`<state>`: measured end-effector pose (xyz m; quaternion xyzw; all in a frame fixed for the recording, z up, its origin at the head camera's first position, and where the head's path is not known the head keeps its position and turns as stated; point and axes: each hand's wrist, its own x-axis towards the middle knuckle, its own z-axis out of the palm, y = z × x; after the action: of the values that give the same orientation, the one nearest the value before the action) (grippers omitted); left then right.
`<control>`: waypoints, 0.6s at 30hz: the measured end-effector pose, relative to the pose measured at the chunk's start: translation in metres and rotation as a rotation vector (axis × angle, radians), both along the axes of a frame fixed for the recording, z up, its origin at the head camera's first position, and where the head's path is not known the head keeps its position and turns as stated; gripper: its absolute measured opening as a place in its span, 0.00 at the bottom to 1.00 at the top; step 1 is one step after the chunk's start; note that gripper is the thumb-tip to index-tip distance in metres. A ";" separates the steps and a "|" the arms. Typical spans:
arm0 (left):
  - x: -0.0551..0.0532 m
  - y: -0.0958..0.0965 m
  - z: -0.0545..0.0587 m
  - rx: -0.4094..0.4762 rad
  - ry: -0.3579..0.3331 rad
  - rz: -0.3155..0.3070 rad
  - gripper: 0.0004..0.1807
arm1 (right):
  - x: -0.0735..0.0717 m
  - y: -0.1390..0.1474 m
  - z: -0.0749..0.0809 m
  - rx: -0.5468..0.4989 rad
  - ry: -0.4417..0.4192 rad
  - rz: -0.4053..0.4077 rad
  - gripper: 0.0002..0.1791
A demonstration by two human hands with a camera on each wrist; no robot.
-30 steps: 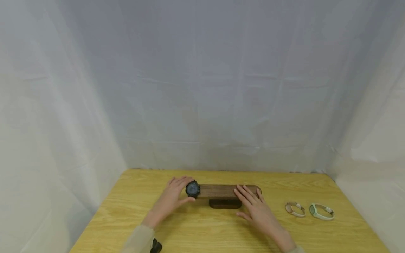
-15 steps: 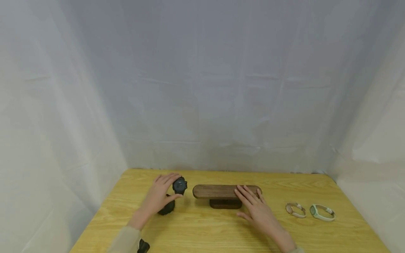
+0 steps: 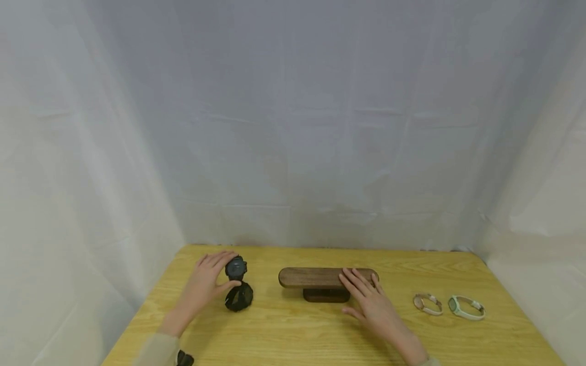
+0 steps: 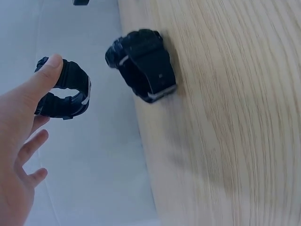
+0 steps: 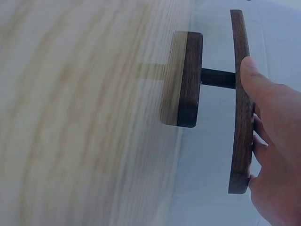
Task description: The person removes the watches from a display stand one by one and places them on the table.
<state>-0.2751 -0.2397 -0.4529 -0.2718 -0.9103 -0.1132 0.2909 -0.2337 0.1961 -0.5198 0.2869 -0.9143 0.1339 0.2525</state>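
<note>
Between thumb and fingers, my left hand [image 3: 201,282] pinches a black wristwatch [image 3: 236,267], its strap closed in a loop and its dial facing up. In the left wrist view that watch [image 4: 77,77] appears off the tabletop. A second black wristwatch [image 3: 239,297] sits on the table just in front of it. My right hand [image 3: 373,305] rests with extended fingers on the right part of a dark wooden watch stand [image 3: 311,276]. The stand's bare bar sits on a short post above a block base [image 5: 190,80], as the right wrist view shows.
Right of the stand lie a slim watch with a pale strap [image 3: 428,303] and a mint-green watch [image 3: 467,307]. The yellow wood-grain table [image 3: 293,335] ends at a hanging white sheet [image 3: 320,152] behind and at the sides.
My left hand has carried the black wristwatch leftward off the left end of the bar, exposing the second black wristwatch on the table. My right hand has stayed on the stand.
</note>
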 end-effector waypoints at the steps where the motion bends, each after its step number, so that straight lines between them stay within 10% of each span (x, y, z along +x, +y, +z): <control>1: 0.001 -0.004 0.000 -0.006 -0.001 0.010 0.42 | 0.000 0.000 0.000 0.000 -0.001 -0.001 0.47; 18: 0.021 -0.046 -0.005 -0.178 -0.119 0.148 0.38 | 0.002 -0.001 0.003 -0.007 -0.022 0.008 0.46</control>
<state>-0.2539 -0.2861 -0.4584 -0.2212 -0.9500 -0.0260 0.2186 -0.2317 0.1954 -0.5170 0.2882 -0.9154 0.1414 0.2427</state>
